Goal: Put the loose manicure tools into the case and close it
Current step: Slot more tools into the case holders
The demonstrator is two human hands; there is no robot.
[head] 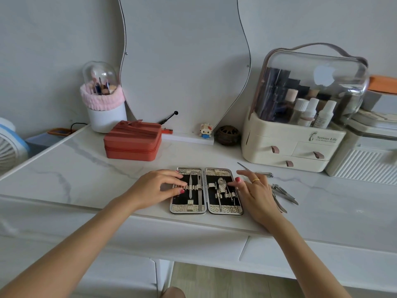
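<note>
Head view, first inspector: The case (206, 191) lies open and flat on the white marbled counter (90, 168), at the centre of the frame, both halves facing up. Several metal tools sit under the straps in each half.

Second inspector: And the hands?

First inspector: The left hand (158, 187) rests on the left half of the case. Its fingers (176, 179) are loosely curved and slightly spread, tips on the strap; whether they pinch anything cannot be told. The right hand (255, 190) sits at the right edge of the case, fingers extended and spread, thumb tip touching the right half. It grips nothing visible.

Second inspector: Loose tools?

First inspector: Right of centre, on the counter just beyond the right hand: nail clippers (284, 193), partly hidden by the hand, and further up a small clipper (267, 174) with a thin pointed tool (245, 167) beside it. All lie outside the case.

Second inspector: Surroundings?

First inspector: A red zipped box (133, 140) is left of centre, above the case. In the upper left of the frame stands a brush holder (105, 104) with a clear dome. A wavy mirror (184, 61) leans against the wall at upper centre. A cream cosmetics organiser (300, 125) with drawers occupies the right of the frame.
</note>
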